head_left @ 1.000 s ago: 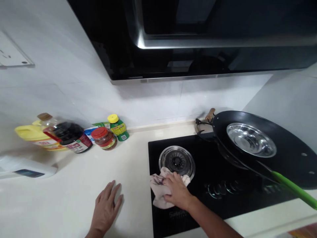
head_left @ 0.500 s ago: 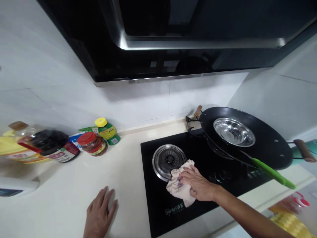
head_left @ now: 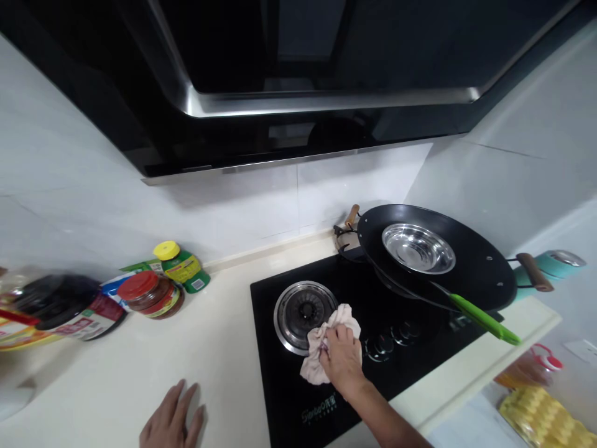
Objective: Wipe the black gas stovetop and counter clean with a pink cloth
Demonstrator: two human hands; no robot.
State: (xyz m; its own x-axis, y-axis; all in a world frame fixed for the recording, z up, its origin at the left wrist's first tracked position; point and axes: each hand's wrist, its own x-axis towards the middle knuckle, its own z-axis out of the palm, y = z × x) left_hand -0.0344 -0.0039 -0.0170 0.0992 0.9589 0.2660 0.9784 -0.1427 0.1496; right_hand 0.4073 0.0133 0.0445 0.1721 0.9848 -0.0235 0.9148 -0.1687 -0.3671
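Observation:
My right hand (head_left: 342, 361) presses a crumpled pale pink cloth (head_left: 313, 366) onto the black glass gas hob (head_left: 284, 398), its fingers bunched into the fabric. The cloth covers the front right edge of the round metal burner (head_left: 305, 311). Two control knobs (head_left: 383, 344) show just to the right of that hand. My left hand (head_left: 170, 420) lies on the pale countertop (head_left: 224, 367) left of the hob, fingers stretched out and holding nothing.
A black wok (head_left: 471, 267) with a steel bowl (head_left: 418, 249) and a green-handled utensil (head_left: 485, 318) sits on the right burner. Seasoning jars (head_left: 152, 295) and a dark bottle (head_left: 65, 305) line the wall at left. The range hood (head_left: 289, 134) hangs overhead.
The view has shifted, so most things sit further left. My right forearm is now more upright in the picture, and the cloth is still under that hand beside the burner. My left hand stays on the countertop.

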